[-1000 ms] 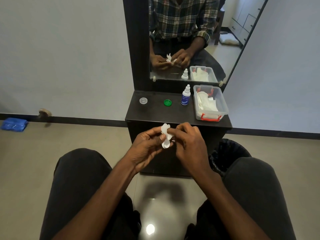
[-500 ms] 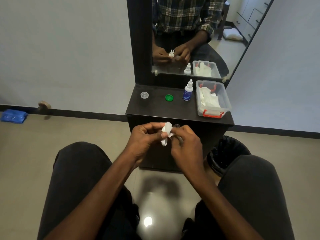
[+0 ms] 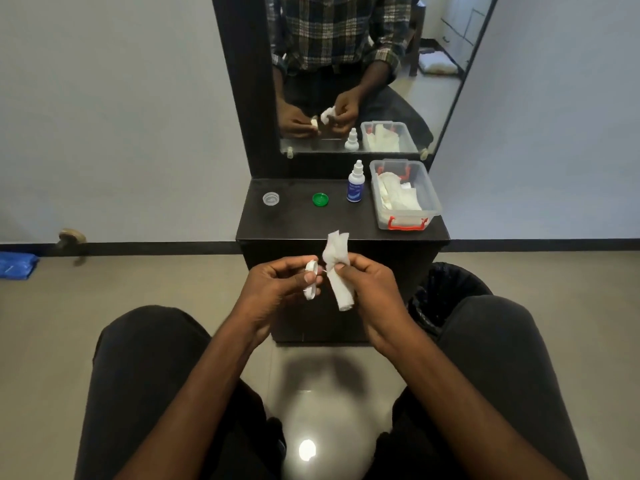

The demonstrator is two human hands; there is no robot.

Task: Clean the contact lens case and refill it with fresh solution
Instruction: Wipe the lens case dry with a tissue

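My left hand (image 3: 277, 285) pinches the white contact lens case (image 3: 310, 279) edge-on in front of the dark cabinet. Beside it, my right hand (image 3: 372, 285) grips a white tissue (image 3: 337, 268) whose ends stick out above and below the fingers. Case and tissue sit a small gap apart. On the dark cabinet top (image 3: 301, 220) lie a clear cap (image 3: 270, 198) at the left and a green cap (image 3: 320, 199) in the middle. A small white solution bottle (image 3: 355, 183) with a blue label stands upright to the right of the green cap.
A clear plastic box (image 3: 405, 195) with red latches holds white tissues at the cabinet's right end. A mirror (image 3: 346, 74) rises behind the cabinet. A black bin (image 3: 446, 292) sits on the floor at the right, by my right knee. A blue cloth (image 3: 17, 266) lies far left.
My hands have drawn apart: the tissue, earlier pressed against the case, has come away with my right hand. The view has tilted slightly.
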